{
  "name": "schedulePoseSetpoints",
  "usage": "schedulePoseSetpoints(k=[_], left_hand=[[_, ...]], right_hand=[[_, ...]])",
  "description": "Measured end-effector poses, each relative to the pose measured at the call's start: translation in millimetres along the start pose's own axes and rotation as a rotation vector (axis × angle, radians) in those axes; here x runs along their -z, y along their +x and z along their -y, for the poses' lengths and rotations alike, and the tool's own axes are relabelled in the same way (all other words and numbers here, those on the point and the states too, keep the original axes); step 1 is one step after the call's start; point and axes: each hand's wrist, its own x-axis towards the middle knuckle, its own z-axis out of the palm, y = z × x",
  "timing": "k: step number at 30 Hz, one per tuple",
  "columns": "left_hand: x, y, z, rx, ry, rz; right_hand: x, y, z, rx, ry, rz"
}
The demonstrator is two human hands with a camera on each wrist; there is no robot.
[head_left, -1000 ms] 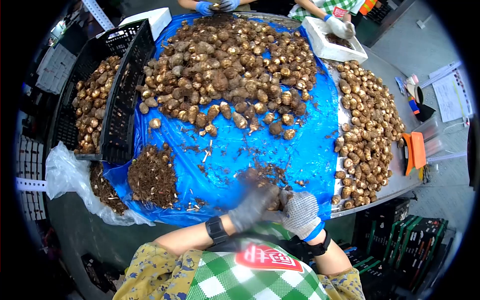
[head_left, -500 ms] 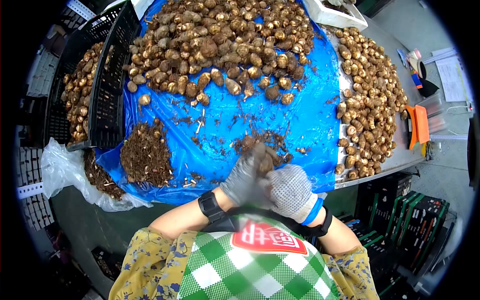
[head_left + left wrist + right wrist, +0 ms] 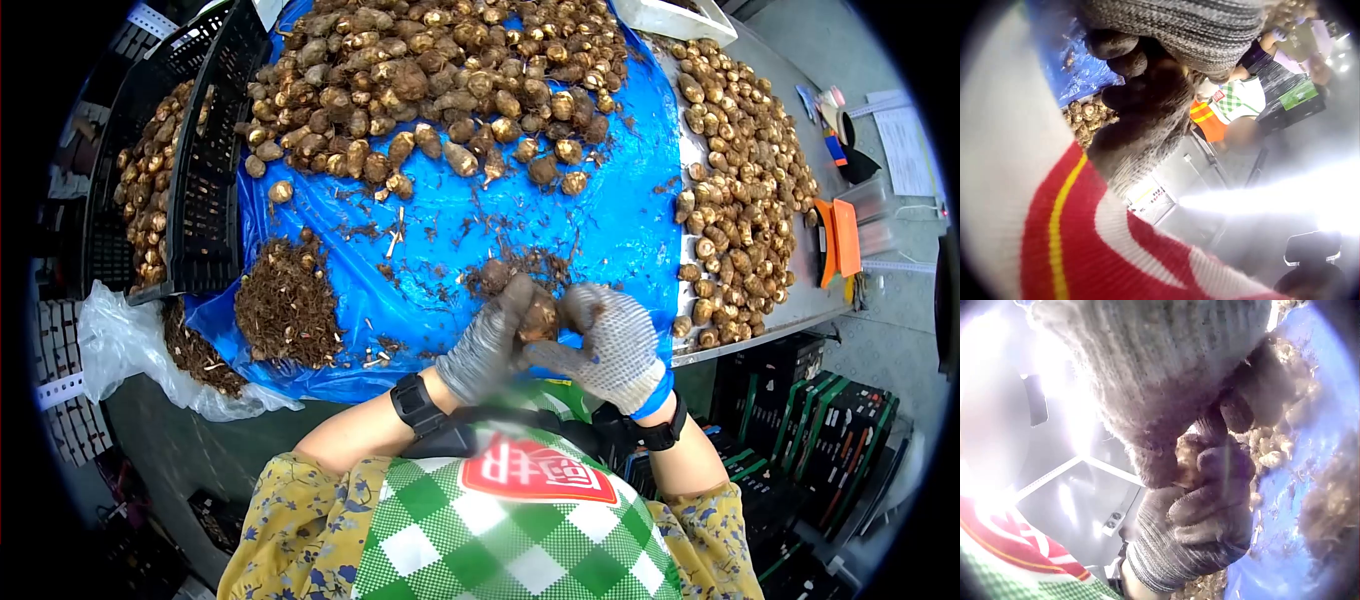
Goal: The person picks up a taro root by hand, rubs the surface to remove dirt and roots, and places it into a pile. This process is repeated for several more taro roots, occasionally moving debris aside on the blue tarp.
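The hands (both gloved) curl together around a brown tuber

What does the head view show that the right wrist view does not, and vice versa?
Only the head view shows the black crate, the orange object and the papers at right.
Only the right wrist view shows a bright glare and a small fixture with two dark spots.
Both show the left hand and the right hand with a tuber between them, the tuber pile, the blue sheet and the green-checked apron.
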Motion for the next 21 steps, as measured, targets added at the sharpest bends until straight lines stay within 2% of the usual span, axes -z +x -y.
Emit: schedulePoseSetpoints(k=[1, 3, 4, 5, 6, 8, 9, 12, 13, 14, 15, 16, 17, 20, 21], left_hand=[[-4, 1, -6, -0.092, 0.168, -0.002], [-11, -2, -22, -0.295, 0.416, 0.055], [-9, -3, -19, -0.172, 0.300, 0.004], [-5, -3, -12, -0.051, 0.184, -0.049], [-1, -3, -4, 0.069, 0.067, -0.102], [6, 1, 32, -0.027, 0.150, -0.195], [3, 3, 26, -0.039, 0.119, -0.195], [-2, 9, -5, -0.002, -0.116, -0.100], [-1, 7, -10, 0.085, -0.318, -0.109], [2, 5, -13, 0.174, -0.521, -0.117], [4, 3, -15, 0.263, -0.722, -0.123], [5, 3, -14, 0.235, -0.729, -0.086], [6, 3, -11, 0.209, -0.735, -0.049], [11, 2, -2, 0.208, -0.796, 0.143], [12, 2, -2, 0.220, -0.820, 0.217]], right_hand=[[5, 4, 8, -0.063, -0.072, 0.151], [-5, 5, 3, -0.013, -0.063, 0.227], [-8, 8, 5, 0.016, -0.057, 0.265], [-2, 8, 12, 0.259, -0.162, 0.217], [-7, 8, 17, 0.273, -0.228, 0.187], [-18, 0, 24, 0.295, -0.363, 0.124], [-25, -2, 21, 0.383, -0.371, 0.007], [-29, -1, 22, 0.430, -0.063, 0.081], [-28, 1, 23, 0.294, 0.073, 0.004], [-6, 0, 18, 0.189, 0.057, 0.259], [-10, -4, 6, 0.049, 0.285, 0.110], [-16, -9, -6, -0.095, 0.511, -0.042], [-12, -12, -15, -0.111, 0.476, -0.045], [-5, -4, -13, 0.028, 0.283, -0.179], [-6, -5, -16, -0.024, 0.536, -0.093]])
